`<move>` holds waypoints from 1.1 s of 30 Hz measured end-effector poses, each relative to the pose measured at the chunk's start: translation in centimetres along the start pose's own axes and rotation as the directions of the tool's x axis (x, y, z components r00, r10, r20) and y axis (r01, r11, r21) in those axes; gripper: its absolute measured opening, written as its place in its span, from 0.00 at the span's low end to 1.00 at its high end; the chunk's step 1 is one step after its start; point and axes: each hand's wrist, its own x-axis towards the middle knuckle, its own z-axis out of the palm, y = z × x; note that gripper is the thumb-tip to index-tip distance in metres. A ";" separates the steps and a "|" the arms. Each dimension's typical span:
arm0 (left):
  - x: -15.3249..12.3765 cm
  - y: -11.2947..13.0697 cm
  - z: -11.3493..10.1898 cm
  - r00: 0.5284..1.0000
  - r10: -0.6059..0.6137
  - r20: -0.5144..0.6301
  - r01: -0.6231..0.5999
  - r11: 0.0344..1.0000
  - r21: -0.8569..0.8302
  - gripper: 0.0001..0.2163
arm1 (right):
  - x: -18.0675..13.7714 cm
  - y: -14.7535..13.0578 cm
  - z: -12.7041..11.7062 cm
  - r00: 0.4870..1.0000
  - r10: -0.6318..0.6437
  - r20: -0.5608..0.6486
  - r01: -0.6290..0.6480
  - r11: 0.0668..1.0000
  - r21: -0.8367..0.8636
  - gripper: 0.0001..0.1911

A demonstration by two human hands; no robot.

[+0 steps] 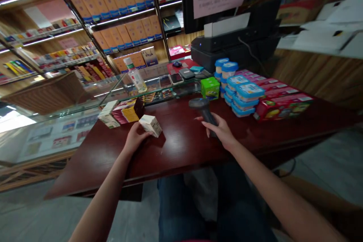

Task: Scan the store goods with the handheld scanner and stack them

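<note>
My left hand (136, 135) grips a small white box (151, 125) with printed sides, tilted just above the dark red-brown desk (181, 147). Its fingers are closed on the box's left end. In my right hand (219, 130) is a dark handheld barcode scanner (205, 111), held by its handle with the head pointing left toward the box. Behind my left hand sits a row of yellow and dark red packs (127, 110), with more white boxes (109, 114) at its left end.
Stacked blue-lidded tubs (245, 92), red fruit-printed cartons (283, 104) and a green box (210, 87) stand at the right. A clear bottle (135, 76) and phone (176, 78) rest on the glass counter behind. A black monitor and printer-like machine (235, 39) stand at the back right.
</note>
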 end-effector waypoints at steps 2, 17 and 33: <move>0.1 2.1 2.6 0.998 -0.034 0.046 0.036 0.999 -0.036 0.22 | -0.3 -0.3 -2.6 0.999 -0.036 -0.015 0.035 0.997 -0.068 0.27; 6.6 15.7 26.7 0.998 0.012 0.069 -0.015 0.999 0.046 0.20 | -1.7 -1.1 -5.2 0.928 -0.190 -0.321 0.152 0.978 -0.141 0.23; 9.9 17.2 31.4 0.997 -0.079 0.013 0.080 0.997 -0.012 0.23 | -1.9 -1.0 -5.4 0.953 -0.119 -0.280 0.075 0.984 -0.160 0.24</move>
